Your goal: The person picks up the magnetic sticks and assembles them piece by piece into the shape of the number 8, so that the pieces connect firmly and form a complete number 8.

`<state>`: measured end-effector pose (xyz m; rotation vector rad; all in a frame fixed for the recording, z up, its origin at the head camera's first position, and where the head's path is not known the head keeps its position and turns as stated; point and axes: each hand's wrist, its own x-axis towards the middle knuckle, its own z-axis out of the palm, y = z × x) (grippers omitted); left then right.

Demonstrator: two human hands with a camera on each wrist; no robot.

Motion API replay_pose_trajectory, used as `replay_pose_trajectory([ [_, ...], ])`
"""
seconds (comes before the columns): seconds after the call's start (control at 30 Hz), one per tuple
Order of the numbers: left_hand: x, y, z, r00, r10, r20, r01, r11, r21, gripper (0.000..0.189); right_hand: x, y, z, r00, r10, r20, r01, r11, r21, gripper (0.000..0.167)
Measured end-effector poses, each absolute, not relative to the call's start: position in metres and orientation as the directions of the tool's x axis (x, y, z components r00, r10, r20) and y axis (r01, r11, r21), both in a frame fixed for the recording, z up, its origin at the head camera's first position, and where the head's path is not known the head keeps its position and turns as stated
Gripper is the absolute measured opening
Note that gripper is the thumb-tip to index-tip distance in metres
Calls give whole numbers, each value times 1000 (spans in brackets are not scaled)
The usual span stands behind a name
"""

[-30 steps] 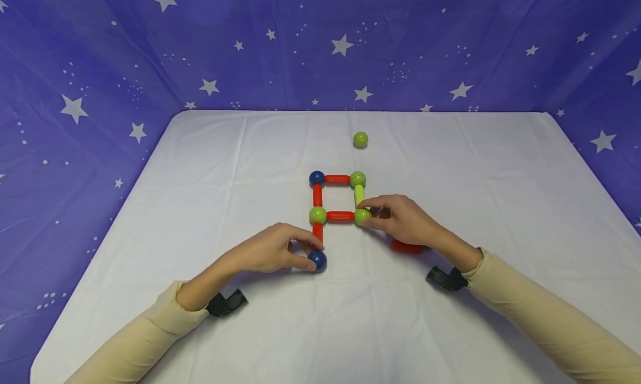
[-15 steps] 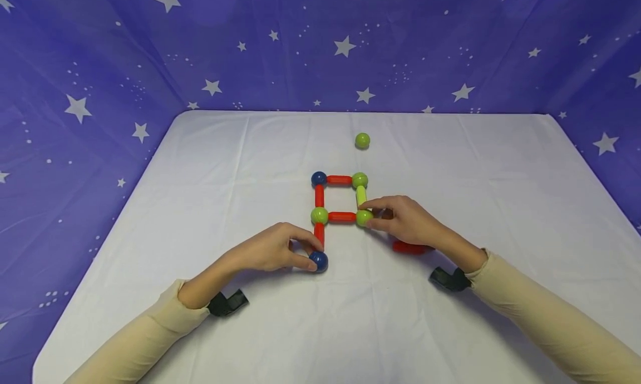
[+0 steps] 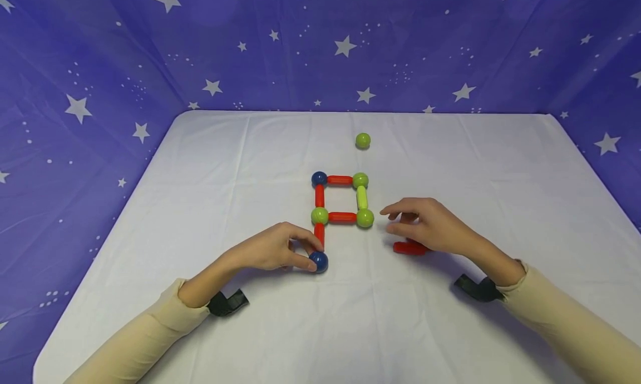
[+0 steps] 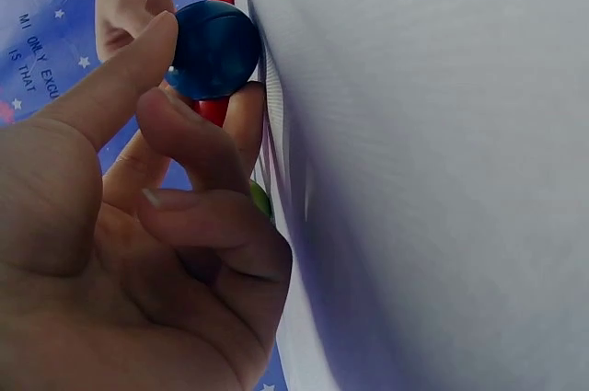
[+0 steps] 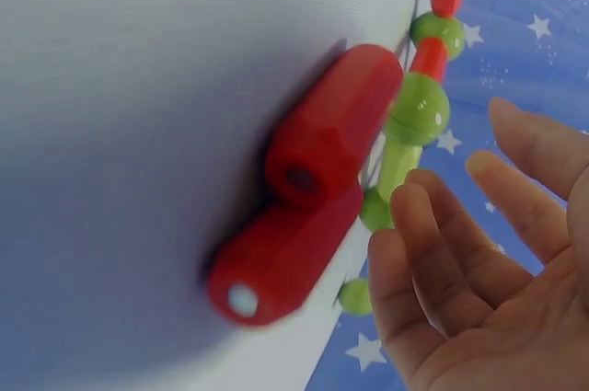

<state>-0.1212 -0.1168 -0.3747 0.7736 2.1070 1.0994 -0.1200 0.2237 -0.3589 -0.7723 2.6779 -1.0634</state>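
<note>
My left hand (image 3: 270, 247) pinches a blue magnetic ball (image 3: 319, 261) between thumb and fingers. That ball sits at the near end of a red magnetic rod (image 3: 319, 236), which runs back to a green ball (image 3: 319, 216) at a corner of a flat square. Red rods (image 3: 343, 217) and one lime-green rod (image 3: 361, 197) form the square's sides. My right hand (image 3: 428, 222) holds nothing, its fingers loosely bent, just right of the corner green ball (image 3: 365, 217). Below that hand lie two loose red rods (image 5: 336, 124), side by side; the right wrist view shows both.
A loose green ball (image 3: 363, 140) rests behind the square. The far corners hold a blue ball (image 3: 319, 178) and a green ball (image 3: 360, 180). White cloth (image 3: 240, 339) covers the table, with a starry purple curtain (image 3: 300, 44) behind it.
My right hand has let go of the near-right green ball and moved right, over the loose red rods. The left hand keeps its pinch on the blue ball.
</note>
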Motion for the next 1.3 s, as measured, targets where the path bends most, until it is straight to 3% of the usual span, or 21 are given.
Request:
replay_pose_trajectory([
  [0.3,-122,-118,-376,-622,739,-260,205,473,857,30,-101,250,-355,-864,-502,35,-379,605,-700,21],
  [0.7,-121,-118,-377,-627,726,-284,168,481,861,29,-85,258,-361,-851,-526,-3,-351,572,-742,23],
  [1.3,-121,-117,-377,-626,730,-273,175,473,863,29,-85,256,-367,-874,-485,23,-375,644,-667,23],
])
